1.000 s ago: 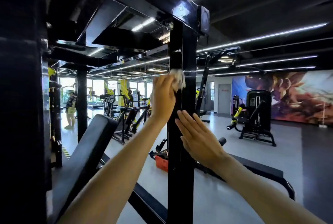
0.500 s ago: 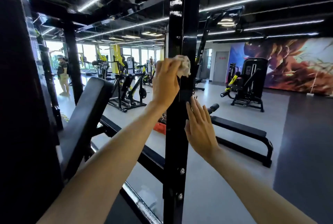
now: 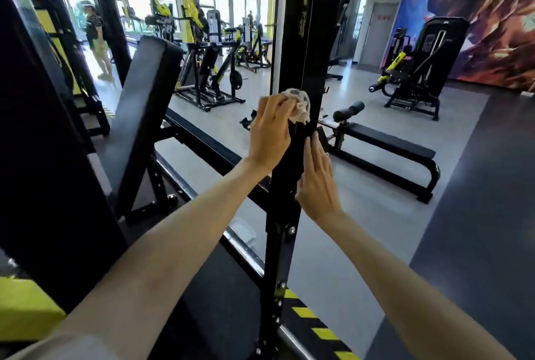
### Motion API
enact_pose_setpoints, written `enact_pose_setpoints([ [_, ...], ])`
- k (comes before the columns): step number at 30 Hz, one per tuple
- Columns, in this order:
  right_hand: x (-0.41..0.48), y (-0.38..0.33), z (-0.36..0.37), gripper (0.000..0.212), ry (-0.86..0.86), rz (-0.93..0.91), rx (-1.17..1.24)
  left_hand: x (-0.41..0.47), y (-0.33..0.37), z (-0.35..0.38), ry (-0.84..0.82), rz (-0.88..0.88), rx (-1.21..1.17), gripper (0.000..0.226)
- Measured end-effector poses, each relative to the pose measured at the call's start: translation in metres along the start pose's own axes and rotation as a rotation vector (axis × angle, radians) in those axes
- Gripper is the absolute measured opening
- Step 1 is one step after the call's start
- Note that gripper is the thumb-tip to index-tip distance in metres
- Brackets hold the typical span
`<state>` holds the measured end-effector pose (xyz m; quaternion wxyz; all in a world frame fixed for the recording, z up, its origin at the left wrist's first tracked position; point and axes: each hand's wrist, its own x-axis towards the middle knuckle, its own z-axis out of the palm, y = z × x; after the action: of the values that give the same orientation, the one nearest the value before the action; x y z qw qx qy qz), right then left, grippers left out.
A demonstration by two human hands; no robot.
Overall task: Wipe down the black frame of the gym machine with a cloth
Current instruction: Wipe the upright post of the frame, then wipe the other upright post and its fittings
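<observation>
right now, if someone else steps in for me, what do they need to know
Left hand grips the cloth and presses it on the black upright at about mid-height.
Right hand lies flat and open on the upright just below.
Done: the cloth came down from near the top over the last second.
Left: the lower stretch with the bolts.
</observation>
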<state>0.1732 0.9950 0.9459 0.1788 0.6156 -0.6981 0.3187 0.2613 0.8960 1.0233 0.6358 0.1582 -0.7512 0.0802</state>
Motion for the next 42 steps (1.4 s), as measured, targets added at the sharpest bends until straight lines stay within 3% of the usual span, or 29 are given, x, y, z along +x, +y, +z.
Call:
enact_pose_setpoints([
  [11,-0.069,0.032,0.064,0.075,-0.324,0.029,0.03,-0.187,0.005,0.015,-0.233,-0.158,0.021,0.019],
  [15,-0.079,0.023,0.073,0.073,-0.311,0.116,0.164,-0.234,0.01,0.015,-0.384,-0.258,0.092,0.024],
  [18,-0.087,0.026,0.079,0.072,-0.274,0.087,0.228,-0.27,0.02,0.016,-0.56,-0.37,0.16,0.039],
  [22,-0.091,0.042,0.084,0.079,-0.275,0.021,0.318,-0.3,0.038,0.025,-0.633,-0.507,0.27,0.041],
  [24,-0.093,0.053,0.081,0.086,-0.316,-0.022,0.359,-0.31,0.048,0.033,-0.767,-0.674,0.302,0.031],
  [27,-0.102,0.076,0.08,0.091,-0.443,-0.066,0.338,-0.332,0.076,0.049,-1.235,-1.049,0.245,0.02],
  [30,-0.108,0.112,0.085,0.085,-0.592,-0.067,0.283,-0.339,0.104,0.072,-1.039,-1.384,0.167,0.007],
  [33,-0.108,0.157,0.077,0.078,-0.741,0.015,0.24,-0.329,0.114,0.094,-0.917,-1.617,0.086,0.021],
  [37,-0.099,0.222,0.055,0.063,-0.914,0.201,0.352,-0.3,0.124,0.135,-0.497,-1.987,-0.299,0.026],
  [39,-0.093,0.252,0.049,0.061,-0.974,0.323,0.43,-0.288,0.127,0.162,-0.335,-2.079,-0.489,0.025],
  [42,-0.085,0.291,0.047,0.055,-1.0,0.526,0.531,-0.277,0.125,0.204,-0.244,-2.124,-0.638,0.024],
])
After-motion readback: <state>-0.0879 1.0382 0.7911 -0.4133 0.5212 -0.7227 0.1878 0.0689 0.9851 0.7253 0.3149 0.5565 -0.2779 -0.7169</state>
